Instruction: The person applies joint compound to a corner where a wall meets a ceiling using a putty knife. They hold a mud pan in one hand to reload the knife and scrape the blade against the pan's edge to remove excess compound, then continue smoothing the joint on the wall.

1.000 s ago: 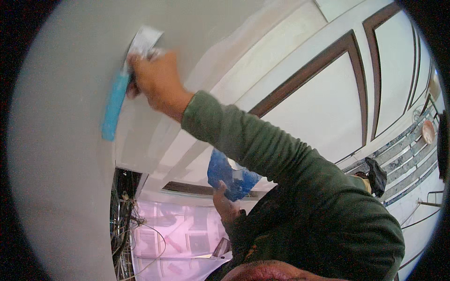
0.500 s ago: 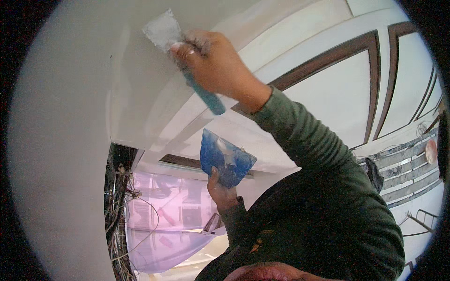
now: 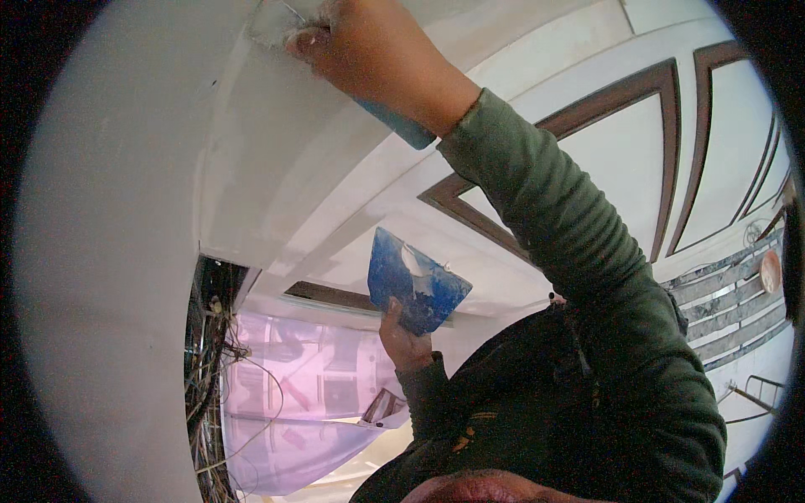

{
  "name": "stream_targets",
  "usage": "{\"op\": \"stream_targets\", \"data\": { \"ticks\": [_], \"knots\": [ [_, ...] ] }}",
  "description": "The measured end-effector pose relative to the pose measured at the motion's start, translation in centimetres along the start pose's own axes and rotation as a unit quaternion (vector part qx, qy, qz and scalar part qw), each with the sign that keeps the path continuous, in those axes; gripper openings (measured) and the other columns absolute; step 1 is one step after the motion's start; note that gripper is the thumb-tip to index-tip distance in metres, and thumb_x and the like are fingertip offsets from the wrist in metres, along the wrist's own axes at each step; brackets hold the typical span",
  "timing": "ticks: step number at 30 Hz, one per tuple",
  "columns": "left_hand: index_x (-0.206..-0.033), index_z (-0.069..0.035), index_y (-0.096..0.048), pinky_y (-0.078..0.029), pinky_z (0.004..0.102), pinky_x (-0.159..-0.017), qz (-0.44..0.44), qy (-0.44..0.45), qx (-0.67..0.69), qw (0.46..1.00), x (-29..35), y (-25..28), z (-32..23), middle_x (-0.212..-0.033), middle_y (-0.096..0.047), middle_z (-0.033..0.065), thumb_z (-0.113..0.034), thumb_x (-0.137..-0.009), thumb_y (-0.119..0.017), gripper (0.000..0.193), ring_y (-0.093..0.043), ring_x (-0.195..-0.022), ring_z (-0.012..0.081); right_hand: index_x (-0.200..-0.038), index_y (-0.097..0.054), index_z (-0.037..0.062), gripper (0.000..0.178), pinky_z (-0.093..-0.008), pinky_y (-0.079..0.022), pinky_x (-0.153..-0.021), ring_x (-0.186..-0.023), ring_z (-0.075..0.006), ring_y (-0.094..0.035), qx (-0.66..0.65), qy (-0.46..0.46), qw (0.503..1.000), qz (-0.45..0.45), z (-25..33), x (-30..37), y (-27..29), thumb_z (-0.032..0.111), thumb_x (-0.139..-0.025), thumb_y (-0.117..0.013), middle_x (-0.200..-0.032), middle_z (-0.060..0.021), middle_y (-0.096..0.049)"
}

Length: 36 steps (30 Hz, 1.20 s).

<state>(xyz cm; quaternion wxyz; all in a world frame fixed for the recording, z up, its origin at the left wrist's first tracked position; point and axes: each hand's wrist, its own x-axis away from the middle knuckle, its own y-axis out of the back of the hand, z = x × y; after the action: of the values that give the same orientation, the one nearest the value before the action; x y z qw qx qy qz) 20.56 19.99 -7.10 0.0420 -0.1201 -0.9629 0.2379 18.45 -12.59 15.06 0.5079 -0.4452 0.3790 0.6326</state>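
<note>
My right hand (image 3: 381,63) is closed around a putty knife (image 3: 402,126) with a teal handle. Its blade reaches up to the pale plastered surface (image 3: 243,134) near the top of the view, seen almost edge-on; whether it touches I cannot tell. Lower down, my left hand (image 3: 405,344) grips a blue filler board (image 3: 436,293) by its lower edge, thumb across the front. A smear of whitish filler (image 3: 411,260) sits on the board's face.
An opening with bundled cables (image 3: 205,352) lies at the left. Beside it hangs a pinkish translucent sheet (image 3: 293,377). Brown-framed white panels (image 3: 604,159) run along the upper right, with grey slats (image 3: 721,310) at the far right.
My right hand has moved up with the putty knife, and the blade has turned from face-on to nearly edge-on. My left hand and the filler board have shifted slightly right.
</note>
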Motion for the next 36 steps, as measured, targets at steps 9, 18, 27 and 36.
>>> {"op": "stream_targets", "data": {
  "ticks": [9,18,27,36],
  "knots": [
    [-0.111,0.001,-0.057,-0.053,0.0387,-0.074,-0.010,-0.023,-0.023,0.999,-0.7,-0.2,-0.1,-0.095,-0.065,0.0134,-0.019,-0.091,-0.056,0.028,-0.064,-0.085,0.0257,-0.078,-0.068,0.0053,0.020,-0.0366,-0.045,-0.060,-0.067,-0.0244,-0.060,0.207,0.104,0.973,-0.010,-0.9,-0.7,0.6,0.016,-0.087,-0.054,-0.073,-0.0105,-0.064],
    [-0.127,0.001,-0.047,-0.049,0.0424,-0.090,0.068,0.033,-0.025,0.997,-3.6,2.2,-0.2,-0.115,-0.059,0.0116,-0.014,-0.086,-0.062,0.046,-0.059,-0.104,0.0277,-0.074,-0.064,-0.0029,0.023,-0.0419,-0.048,-0.067,-0.067,-0.0356,-0.059,0.008,-0.054,0.996,-0.071,0.4,-1.0,1.2,0.013,-0.088,-0.054,-0.072,-0.0208,-0.061],
    [-0.131,0.001,-0.044,-0.048,0.0425,-0.094,0.124,0.029,0.018,0.992,-4.4,0.9,-0.4,-0.119,-0.057,0.0129,-0.015,-0.087,-0.059,0.049,-0.058,-0.107,0.0284,-0.074,-0.062,-0.0070,0.029,-0.0396,-0.050,-0.058,-0.061,-0.0302,-0.062,-0.005,-0.103,0.994,0.028,1.2,2.5,0.7,0.019,-0.088,-0.059,-0.067,-0.0201,-0.061],
    [-0.131,0.001,-0.045,-0.049,0.0435,-0.092,0.073,0.027,-0.034,0.996,-3.0,0.7,-1.4,-0.120,-0.057,0.0144,-0.016,-0.086,-0.061,0.050,-0.059,-0.106,0.0295,-0.081,-0.059,-0.0096,0.030,-0.0319,-0.054,-0.047,-0.053,-0.0219,-0.066,-0.486,-0.230,0.815,-0.217,4.2,2.4,-0.4,0.017,-0.094,-0.053,-0.062,-0.0136,-0.062]
  ]
}}
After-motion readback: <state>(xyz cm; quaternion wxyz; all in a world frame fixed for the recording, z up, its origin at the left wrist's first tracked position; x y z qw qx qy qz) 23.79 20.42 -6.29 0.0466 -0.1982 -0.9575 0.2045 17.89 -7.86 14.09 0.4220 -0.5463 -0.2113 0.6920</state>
